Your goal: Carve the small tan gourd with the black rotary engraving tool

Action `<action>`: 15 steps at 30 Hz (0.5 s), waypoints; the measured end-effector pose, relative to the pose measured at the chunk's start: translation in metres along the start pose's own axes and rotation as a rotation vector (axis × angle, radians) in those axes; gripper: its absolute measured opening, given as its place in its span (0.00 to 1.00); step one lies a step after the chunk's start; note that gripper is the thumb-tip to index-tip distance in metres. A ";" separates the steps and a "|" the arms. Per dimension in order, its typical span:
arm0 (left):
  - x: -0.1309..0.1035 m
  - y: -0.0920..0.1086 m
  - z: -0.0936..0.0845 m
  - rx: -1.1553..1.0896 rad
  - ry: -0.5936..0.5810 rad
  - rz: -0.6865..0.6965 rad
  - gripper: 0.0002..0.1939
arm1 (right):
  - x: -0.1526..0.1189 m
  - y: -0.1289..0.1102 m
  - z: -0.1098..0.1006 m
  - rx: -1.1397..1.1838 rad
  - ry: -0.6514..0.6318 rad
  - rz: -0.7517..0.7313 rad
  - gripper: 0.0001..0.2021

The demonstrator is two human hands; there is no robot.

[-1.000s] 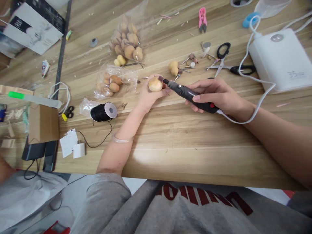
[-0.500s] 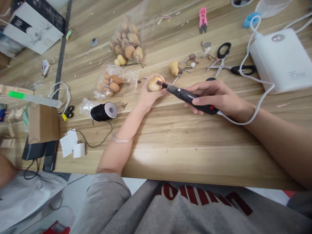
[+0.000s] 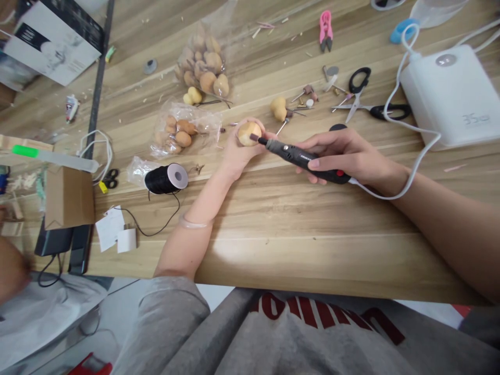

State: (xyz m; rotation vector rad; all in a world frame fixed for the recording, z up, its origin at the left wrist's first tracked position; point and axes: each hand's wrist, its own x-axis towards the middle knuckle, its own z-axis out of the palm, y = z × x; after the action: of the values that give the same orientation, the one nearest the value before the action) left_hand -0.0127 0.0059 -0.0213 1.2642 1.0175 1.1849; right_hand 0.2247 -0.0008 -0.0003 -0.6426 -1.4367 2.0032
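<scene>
My left hand (image 3: pixel 238 154) is closed around a small tan gourd (image 3: pixel 246 134), its pale rounded face turned up toward me. In my right hand (image 3: pixel 344 153) is a black rotary tool (image 3: pixel 299 156), gripped like a pen, with a white cable running from its rear end. The tool's brown grinding tip lies against or just over the gourd's right side; I cannot tell whether they touch. Beyond my hands another yellow gourd (image 3: pixel 278 108) rests on the table among loose grinding bits (image 3: pixel 307 94).
Bagged gourds (image 3: pixel 207 65) lie behind, with a smaller bag of gourds (image 3: pixel 182 133) nearer. A spool of black cord (image 3: pixel 166 179) is left of my forearm. Scissors (image 3: pixel 357 96), pink pliers (image 3: pixel 325 30) and a white power bank (image 3: pixel 449 99) lie rightward. A co-worker's arm (image 3: pixel 11 271) shows at left.
The rotary tool's tip has shifted slightly down and left across the gourd's face. Both hands keep their grips and stay nearly in place.
</scene>
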 end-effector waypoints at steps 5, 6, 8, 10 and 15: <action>-0.001 0.002 0.001 0.073 0.075 0.016 0.28 | 0.000 0.001 -0.001 -0.002 0.055 -0.001 0.14; -0.001 0.003 0.001 0.109 0.090 0.012 0.28 | 0.000 0.001 -0.001 -0.003 0.064 -0.003 0.14; -0.002 0.003 0.002 0.125 0.072 -0.002 0.29 | 0.000 0.002 -0.002 -0.009 0.042 -0.004 0.14; -0.002 0.003 0.001 0.089 0.033 -0.004 0.29 | 0.000 0.002 -0.002 -0.019 0.003 -0.001 0.14; -0.001 0.000 -0.001 0.154 0.056 0.033 0.27 | 0.000 0.002 -0.002 -0.002 0.060 -0.017 0.13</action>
State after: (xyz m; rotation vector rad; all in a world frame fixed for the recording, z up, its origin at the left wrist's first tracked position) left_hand -0.0135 0.0049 -0.0215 1.3784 1.1512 1.1913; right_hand 0.2258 -0.0002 -0.0027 -0.6842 -1.4045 1.9531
